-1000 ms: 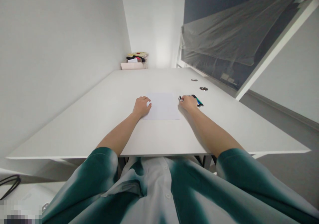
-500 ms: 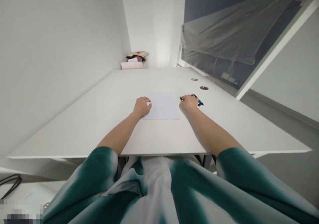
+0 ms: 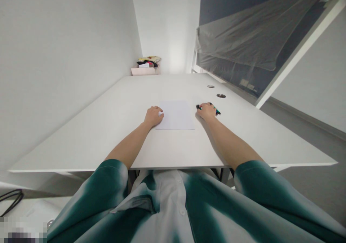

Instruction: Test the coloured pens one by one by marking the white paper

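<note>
A sheet of white paper (image 3: 177, 116) lies flat on the white table in front of me. My left hand (image 3: 154, 116) rests at its left edge, fingers bent and thumb apart from them, with white showing in the gap. To the right of the sheet, my right hand (image 3: 207, 111) bends its fingers over a small bunch of dark, slim pens (image 3: 218, 112). Their dark ends stick out on both sides of the hand, with a little green and blue showing. My palm hides the middle of the bunch, so how many the fingers hold is unclear.
Two round metal-rimmed cable holes (image 3: 221, 96) are set in the table (image 3: 108, 138) at the right. A pale box (image 3: 143, 71) of mixed items stands at the far end. A dark panel (image 3: 243, 34) under plastic film rises along the right side; a wall borders the left.
My right hand has shifted slightly to the right over the pens, and its fingers have moved a little. My left hand and the paper stay almost where they were.
</note>
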A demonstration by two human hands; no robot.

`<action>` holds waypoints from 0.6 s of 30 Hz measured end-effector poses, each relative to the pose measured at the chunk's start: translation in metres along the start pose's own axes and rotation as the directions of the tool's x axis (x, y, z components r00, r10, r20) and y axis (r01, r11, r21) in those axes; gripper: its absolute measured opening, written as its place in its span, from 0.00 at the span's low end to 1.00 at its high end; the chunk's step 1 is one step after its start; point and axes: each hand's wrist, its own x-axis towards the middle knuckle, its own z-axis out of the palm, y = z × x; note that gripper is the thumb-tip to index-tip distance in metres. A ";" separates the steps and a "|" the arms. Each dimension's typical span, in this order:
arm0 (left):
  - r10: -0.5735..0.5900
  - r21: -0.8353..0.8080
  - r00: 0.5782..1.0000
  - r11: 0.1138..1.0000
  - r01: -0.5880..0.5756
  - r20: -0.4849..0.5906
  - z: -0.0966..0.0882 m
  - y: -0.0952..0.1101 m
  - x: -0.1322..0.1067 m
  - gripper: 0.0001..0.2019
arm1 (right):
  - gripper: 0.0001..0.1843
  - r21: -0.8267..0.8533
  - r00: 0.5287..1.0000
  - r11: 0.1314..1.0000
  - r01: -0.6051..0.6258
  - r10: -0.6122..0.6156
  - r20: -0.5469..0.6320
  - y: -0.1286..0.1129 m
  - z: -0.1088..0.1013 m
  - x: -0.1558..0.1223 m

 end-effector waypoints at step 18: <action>0.030 -0.018 0.982 0.999 -0.027 0.186 0.010 -0.006 0.000 0.21 | 0.22 -0.019 0.998 0.998 0.065 -0.065 -0.004 0.002 0.006 0.002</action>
